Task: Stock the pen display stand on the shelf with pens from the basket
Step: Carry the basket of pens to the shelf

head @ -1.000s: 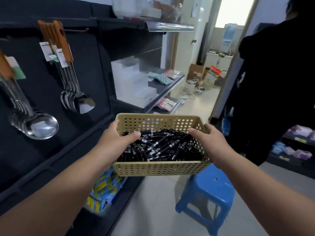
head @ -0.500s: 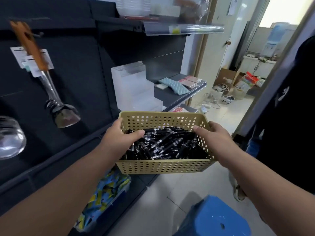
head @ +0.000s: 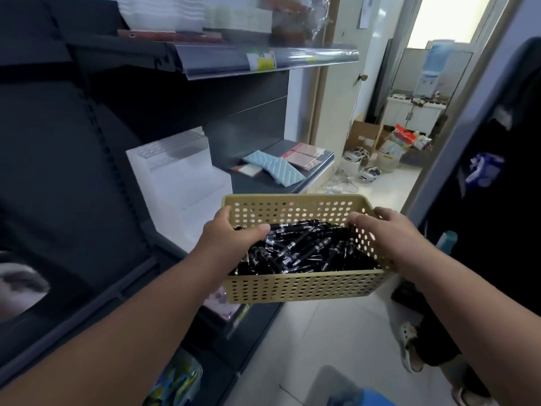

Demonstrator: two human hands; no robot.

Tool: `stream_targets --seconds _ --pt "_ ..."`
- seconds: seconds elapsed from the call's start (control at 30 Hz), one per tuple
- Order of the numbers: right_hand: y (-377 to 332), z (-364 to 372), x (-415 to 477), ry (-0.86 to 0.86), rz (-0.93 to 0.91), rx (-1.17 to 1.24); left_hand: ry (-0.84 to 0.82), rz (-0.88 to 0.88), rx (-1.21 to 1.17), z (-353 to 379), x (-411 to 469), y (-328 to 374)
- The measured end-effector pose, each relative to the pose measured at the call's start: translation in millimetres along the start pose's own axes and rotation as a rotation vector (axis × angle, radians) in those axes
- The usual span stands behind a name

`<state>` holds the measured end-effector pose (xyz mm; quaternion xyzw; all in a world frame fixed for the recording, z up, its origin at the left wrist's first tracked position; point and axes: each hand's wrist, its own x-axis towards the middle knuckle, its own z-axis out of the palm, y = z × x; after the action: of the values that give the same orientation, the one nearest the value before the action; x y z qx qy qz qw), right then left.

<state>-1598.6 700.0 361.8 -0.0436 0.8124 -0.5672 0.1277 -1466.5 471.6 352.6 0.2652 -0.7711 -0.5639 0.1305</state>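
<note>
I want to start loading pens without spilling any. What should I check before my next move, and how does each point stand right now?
1. Left hand grips one side of the basket: ok.
2. Right hand grips the opposite side: ok.
3. Pens all lie inside the basket: ok.
4. Pen display stand upright on the shelf: ok.
5. Stand's slots clear: cannot tell, too blurred.
6. A hand free to pick pens: not ok, both hold the basket.
</note>
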Motion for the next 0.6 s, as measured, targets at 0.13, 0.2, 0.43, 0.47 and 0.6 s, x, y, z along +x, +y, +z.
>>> stream_targets --seconds 0.13,0.2,0.43,0.47,0.6 --pt "-19 7 56 0.017 0.024 0.010 -0.038 0.010 0.013 4 61 15" --pt "-25 7 80 0.043 0.027 0.019 -0.053 0.032 0.012 8 87 24" --pt "-51 5 148 0.041 -0.022 0.008 -0.044 0.053 -0.019 23 164 46" --pt "-54 6 159 0.039 -0.027 0.009 -0.047 0.051 -0.018 25 175 49" --pt "-70 11 211 -0.012 -0.045 0.027 -0.006 0.035 -0.055 35 217 53"
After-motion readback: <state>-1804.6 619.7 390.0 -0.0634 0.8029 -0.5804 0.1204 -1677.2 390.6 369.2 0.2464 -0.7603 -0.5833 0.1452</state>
